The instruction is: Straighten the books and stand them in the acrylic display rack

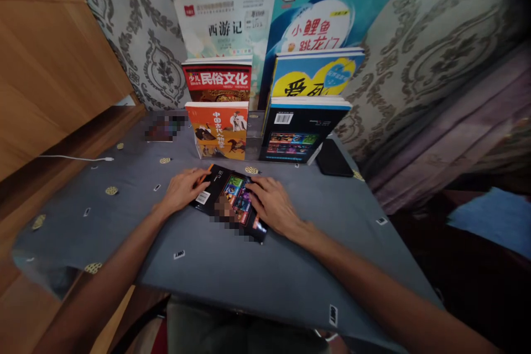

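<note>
A black book point(219, 185) lies flat and turned at an angle on the cloth-covered table, its back cover up with a barcode and a grid of colourful pictures. My left hand point(185, 191) rests at its left edge, thumb and fingers apart and touching the cover near an orange strip. Across the right side of the same book lies my right hand point(274, 204), fingers stretched over the pictures. Glare shows on the lower right corner, and part of the cover is blurred out.
Behind the book, a rack holds upright books, among them an orange one point(219, 130), a black one point(301, 130) and a teal one point(357, 5). A dark flat object point(334, 157) lies at the right. A white cable point(83, 159) crosses the left side near a wooden cabinet point(53, 61).
</note>
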`<state>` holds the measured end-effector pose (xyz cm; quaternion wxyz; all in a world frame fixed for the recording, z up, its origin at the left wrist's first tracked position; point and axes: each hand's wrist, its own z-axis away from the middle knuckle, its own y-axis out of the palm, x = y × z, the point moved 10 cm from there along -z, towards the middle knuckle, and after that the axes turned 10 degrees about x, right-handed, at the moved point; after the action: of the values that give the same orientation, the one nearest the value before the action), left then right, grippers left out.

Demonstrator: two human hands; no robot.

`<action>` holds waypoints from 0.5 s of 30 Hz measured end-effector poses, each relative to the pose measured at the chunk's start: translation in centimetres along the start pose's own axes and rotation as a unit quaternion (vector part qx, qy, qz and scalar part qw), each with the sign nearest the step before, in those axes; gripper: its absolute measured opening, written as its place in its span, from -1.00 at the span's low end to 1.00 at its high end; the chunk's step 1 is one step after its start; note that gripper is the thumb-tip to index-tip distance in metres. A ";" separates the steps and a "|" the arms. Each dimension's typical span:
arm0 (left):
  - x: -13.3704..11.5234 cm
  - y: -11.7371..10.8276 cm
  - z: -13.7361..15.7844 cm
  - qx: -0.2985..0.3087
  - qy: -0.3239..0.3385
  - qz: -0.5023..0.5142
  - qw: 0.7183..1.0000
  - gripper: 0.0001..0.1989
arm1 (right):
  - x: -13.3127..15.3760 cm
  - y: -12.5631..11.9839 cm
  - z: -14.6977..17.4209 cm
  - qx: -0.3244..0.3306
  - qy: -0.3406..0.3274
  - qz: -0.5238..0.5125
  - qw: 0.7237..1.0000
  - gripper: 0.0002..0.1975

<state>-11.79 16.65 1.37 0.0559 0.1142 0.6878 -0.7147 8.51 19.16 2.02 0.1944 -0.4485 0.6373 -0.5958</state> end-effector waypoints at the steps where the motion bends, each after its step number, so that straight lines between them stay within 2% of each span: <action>1: -0.1 -0.1 0.0 -0.011 0.005 -0.007 1.000 -0.61 | 0.2 -0.1 0.0 0.002 0.003 0.009 1.000 -0.72; 7: -1.0 -0.7 -0.2 -0.060 0.020 -0.103 0.993 -0.63 | 3.8 -0.5 2.3 0.016 -0.024 -0.009 1.000 -0.77; 11: -1.9 -0.6 -1.3 -0.068 0.039 -0.141 0.987 -0.61 | 7.8 -0.3 5.6 0.041 -0.120 -0.089 0.988 -0.78; 15: -4.6 -0.1 -2.8 -0.077 0.083 -0.113 0.987 -0.59 | 10.7 -0.1 7.5 0.081 -0.226 -0.154 0.958 -0.77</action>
<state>-7.10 19.10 2.51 -0.0740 0.0902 0.7515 -0.6493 8.80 6.22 3.56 0.2750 -0.6470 0.4497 -0.5509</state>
